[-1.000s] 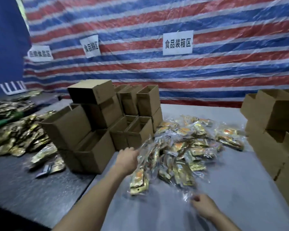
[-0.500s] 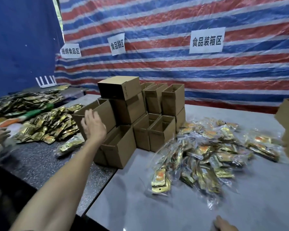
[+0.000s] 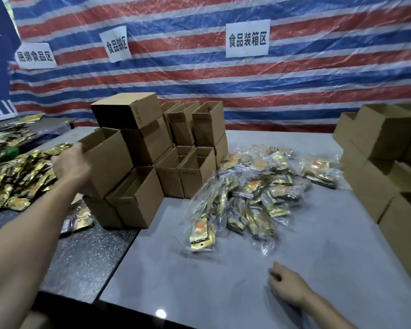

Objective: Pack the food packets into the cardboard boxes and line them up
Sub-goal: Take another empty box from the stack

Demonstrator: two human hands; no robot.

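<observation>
A stack of several open brown cardboard boxes [image 3: 152,162] stands at the left-centre of the grey table [image 3: 223,269]. My left hand [image 3: 69,165] grips the left rim of one open box [image 3: 107,160] in the stack's second layer, tilted toward me. A heap of gold and orange food packets in clear bags [image 3: 254,193] lies on the table right of the stack. My right hand [image 3: 287,284] rests low on the table in front of the heap, fingers loosely curled and holding nothing.
More cardboard boxes [image 3: 384,162] are piled along the right edge. A darker speckled table [image 3: 81,257] to the left carries loose gold packets [image 3: 17,176]. A striped tarp [image 3: 294,86] with white paper signs [image 3: 247,40] closes off the back.
My left hand went from the packet heap up to the box stack and took hold of a box's rim. My right hand stayed low on the table; the camera swung left, then back.
</observation>
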